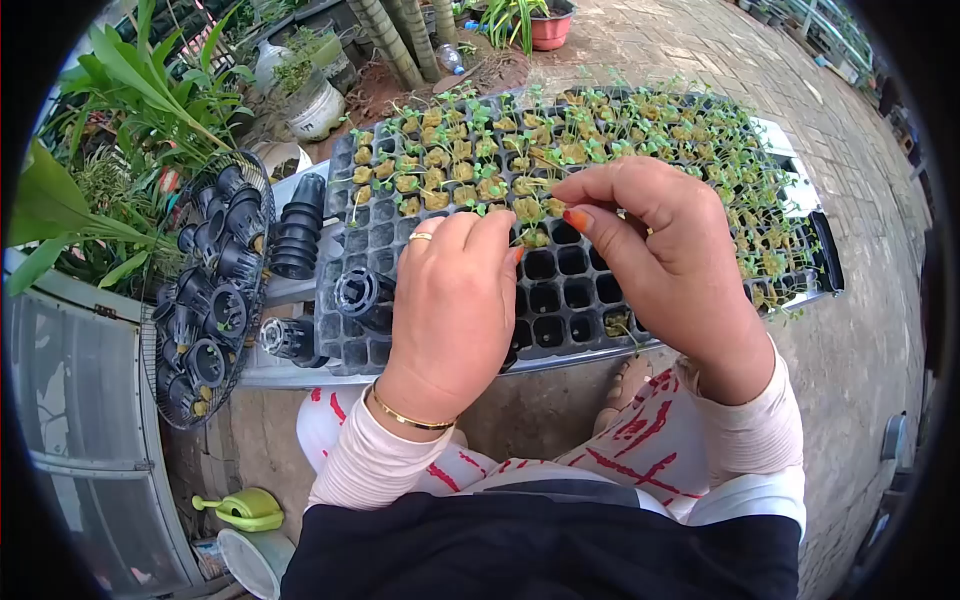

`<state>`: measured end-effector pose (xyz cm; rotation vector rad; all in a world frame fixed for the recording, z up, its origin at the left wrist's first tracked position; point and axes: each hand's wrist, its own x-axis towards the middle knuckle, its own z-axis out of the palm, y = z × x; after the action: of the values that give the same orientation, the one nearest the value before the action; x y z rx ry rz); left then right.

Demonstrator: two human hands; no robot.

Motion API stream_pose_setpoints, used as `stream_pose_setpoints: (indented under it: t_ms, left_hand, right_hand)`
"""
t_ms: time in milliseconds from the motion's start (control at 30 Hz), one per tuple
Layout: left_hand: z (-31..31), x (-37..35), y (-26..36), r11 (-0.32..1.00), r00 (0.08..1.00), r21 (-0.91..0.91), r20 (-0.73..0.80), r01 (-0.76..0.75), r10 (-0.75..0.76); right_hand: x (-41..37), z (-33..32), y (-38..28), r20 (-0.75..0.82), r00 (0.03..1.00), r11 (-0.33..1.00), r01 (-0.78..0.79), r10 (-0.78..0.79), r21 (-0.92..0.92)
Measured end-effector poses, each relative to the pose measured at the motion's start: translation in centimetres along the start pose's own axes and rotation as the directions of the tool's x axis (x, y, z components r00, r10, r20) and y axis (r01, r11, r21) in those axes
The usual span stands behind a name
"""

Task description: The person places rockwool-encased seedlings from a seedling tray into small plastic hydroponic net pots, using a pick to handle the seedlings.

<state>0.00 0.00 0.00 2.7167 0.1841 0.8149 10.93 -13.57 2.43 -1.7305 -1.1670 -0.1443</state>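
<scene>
A black cell tray lies before me, with brown sponge-like plugs and green seedlings in many cells. My left hand is over its left-middle part, palm down, fingers bent together beside a plug. Whether those fingers grip anything is hidden. My right hand is raised over the tray's middle, thumb and index finger drawn close in a pinch near the plugs. What lies between them, if anything, is too small to make out. Left of my left hand, a black net pot rests on the tray.
A black mesh basket of net pots stands at the left. Beside it are a stack of net pots and another net pot. A green watering can sits low left. Leafy plants crowd the upper left.
</scene>
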Motion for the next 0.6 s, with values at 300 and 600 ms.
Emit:
stream_pose_setpoints:
  t_ms: [300, 600]
  left_hand:
    - [0.7, 0.5, 0.5, 0.998, 0.999, 0.055, 0.034, -0.021, 0.019]
    - [0.8, 0.7, 0.6, 0.998, 1.000, 0.054, 0.018, 0.010, -0.011]
  right_hand:
    - [-0.3, -1.0, 0.6, -0.027, 0.998, 0.998, 0.062, -0.062, 0.010]
    - [-0.2, -1.2, 0.7, -0.029, 0.998, 0.999, 0.049, -0.049, 0.020]
